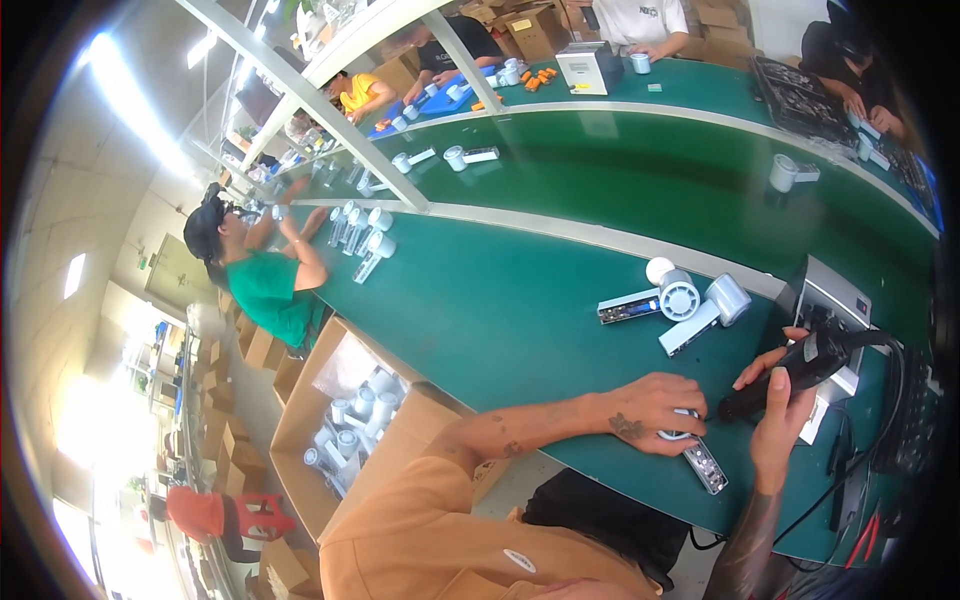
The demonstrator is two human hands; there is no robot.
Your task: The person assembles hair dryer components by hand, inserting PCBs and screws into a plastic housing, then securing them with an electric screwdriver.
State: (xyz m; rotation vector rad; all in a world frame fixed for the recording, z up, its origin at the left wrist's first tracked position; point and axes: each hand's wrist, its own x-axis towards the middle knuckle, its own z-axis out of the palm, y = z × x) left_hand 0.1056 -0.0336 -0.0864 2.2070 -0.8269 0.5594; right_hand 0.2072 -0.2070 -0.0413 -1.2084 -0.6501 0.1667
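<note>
Two hands low, left hand (655, 410) fingers pressing handheld fan (697, 455), right hand (780, 420) fingers clamped on electric screwdriver (790, 372).

Fan head (680, 432) mostly hidden under left hand (655, 410)

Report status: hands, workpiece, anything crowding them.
Left hand pins handheld fan to green bench. Right hand grips black power screwdriver, tip at fan. Two finished fans lie apart, behind.

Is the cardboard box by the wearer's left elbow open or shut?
Open: the cardboard box has its flaps spread, and white fan units show inside.
</note>
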